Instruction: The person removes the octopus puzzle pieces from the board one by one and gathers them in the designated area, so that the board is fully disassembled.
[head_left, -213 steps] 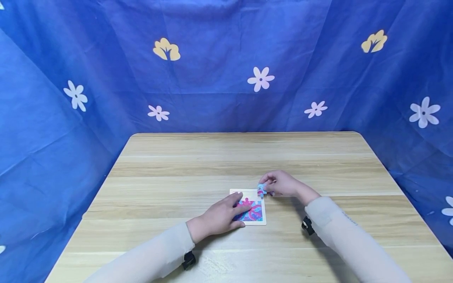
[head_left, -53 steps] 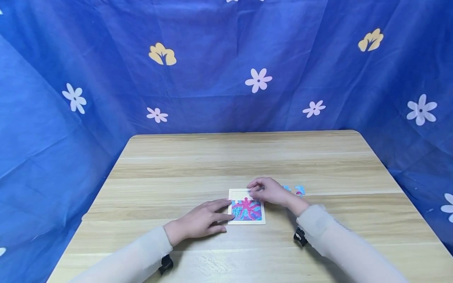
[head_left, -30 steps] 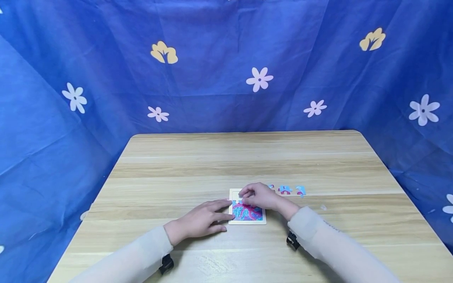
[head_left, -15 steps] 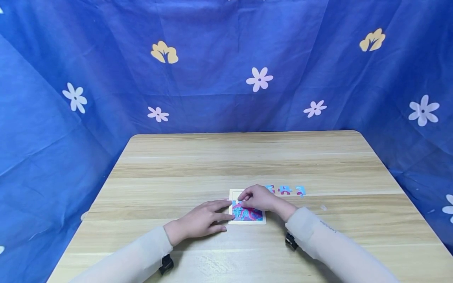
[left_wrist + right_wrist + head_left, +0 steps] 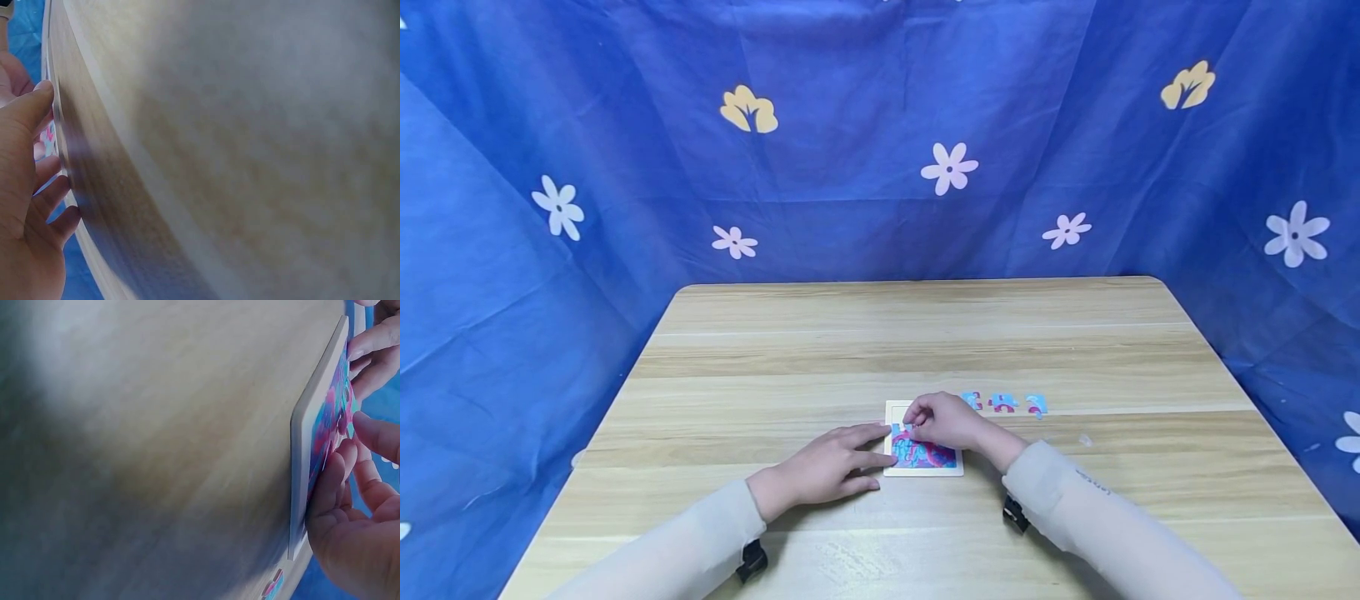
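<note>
A square jigsaw puzzle in a pale tray (image 5: 925, 472) lies at the middle front of the table, its picture pink, blue and purple. My left hand (image 5: 827, 467) rests with fingers spread, fingertips at the tray's left edge. Over the puzzle's upper part, my right hand (image 5: 945, 421) has curled fingers, thumb and fingertips pinching a small puzzle piece (image 5: 342, 425); they hide much of it. Above the filled part, a bare pale strip of the tray shows. In the left wrist view my left hand (image 5: 28, 169) appears side-on at the table surface.
Three loose puzzle pieces lie in a row right of the tray: one by the right hand (image 5: 972, 400), a middle piece (image 5: 1003, 403) and an outer piece (image 5: 1036, 404). A small clear scrap (image 5: 1086, 440) lies farther right. A blue flowered curtain (image 5: 880, 208) surrounds the wooden table (image 5: 775, 350).
My right hand has moved from the loose pieces to the tray, then left across the puzzle, staying nearly still lately. The left hand has drawn back from the puzzle to its left edge.
</note>
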`<state>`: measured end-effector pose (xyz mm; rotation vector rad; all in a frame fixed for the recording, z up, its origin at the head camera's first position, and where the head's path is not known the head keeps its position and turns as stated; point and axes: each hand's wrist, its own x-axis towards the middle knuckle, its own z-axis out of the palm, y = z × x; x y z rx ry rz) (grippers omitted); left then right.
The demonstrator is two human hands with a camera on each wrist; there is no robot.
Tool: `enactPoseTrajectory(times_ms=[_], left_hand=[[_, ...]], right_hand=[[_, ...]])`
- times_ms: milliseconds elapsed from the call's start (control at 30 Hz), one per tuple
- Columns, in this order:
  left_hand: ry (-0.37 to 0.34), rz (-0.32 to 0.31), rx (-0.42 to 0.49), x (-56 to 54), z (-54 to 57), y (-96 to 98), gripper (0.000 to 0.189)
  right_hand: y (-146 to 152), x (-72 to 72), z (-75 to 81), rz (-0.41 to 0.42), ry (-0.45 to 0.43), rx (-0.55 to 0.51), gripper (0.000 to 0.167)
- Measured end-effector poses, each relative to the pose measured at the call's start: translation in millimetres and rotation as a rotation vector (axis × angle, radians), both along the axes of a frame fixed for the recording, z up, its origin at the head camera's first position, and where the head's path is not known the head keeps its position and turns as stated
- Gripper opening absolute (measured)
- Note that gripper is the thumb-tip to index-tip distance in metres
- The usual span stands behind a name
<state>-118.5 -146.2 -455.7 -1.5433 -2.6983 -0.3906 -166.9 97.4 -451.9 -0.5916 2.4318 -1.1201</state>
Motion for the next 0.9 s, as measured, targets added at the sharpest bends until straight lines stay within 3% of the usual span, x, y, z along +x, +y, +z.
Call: enactPoseTrajectory(times_ms=[433, 900], left_hand=[[0.003, 0.000, 0.011, 0.3, -0.7, -0.3, 0.039], [-0.025, 0.011, -0.002, -0.3, 0.4, -0.2, 0.038]], right_hand=[[-1.3, 2.3, 1.5, 0.003, 0.009, -0.049, 0.009], [-3.0, 3.3, 0.2, -0.078, 0.000, -0.046, 0.004]])
